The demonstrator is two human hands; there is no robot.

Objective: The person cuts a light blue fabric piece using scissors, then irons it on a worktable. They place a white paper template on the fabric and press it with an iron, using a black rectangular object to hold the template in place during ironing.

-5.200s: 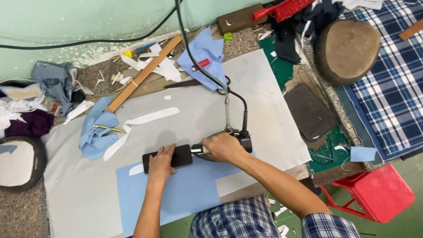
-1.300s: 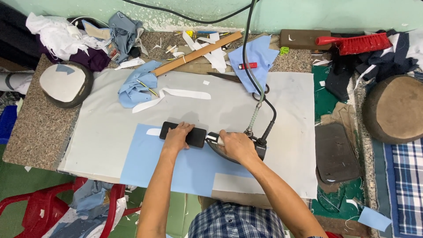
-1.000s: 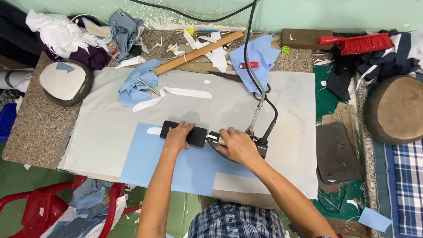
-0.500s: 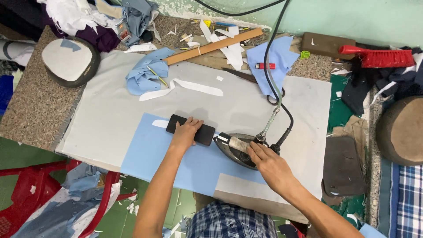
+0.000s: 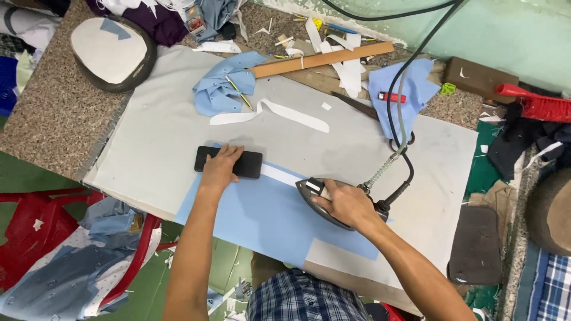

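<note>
left hand (image 5: pixel 221 168) presses flat on the black block (image 5: pixel 229 162); right hand (image 5: pixel 348 205) grips the iron (image 5: pixel 333 202), both on the blue cloth (image 5: pixel 262 217) near the desk's front edge.

Left hand (image 5: pixel 221 167) flat, palm down, fingers extended; right hand (image 5: pixel 348 204) closed in a grip; both forearms extended forward
</note>
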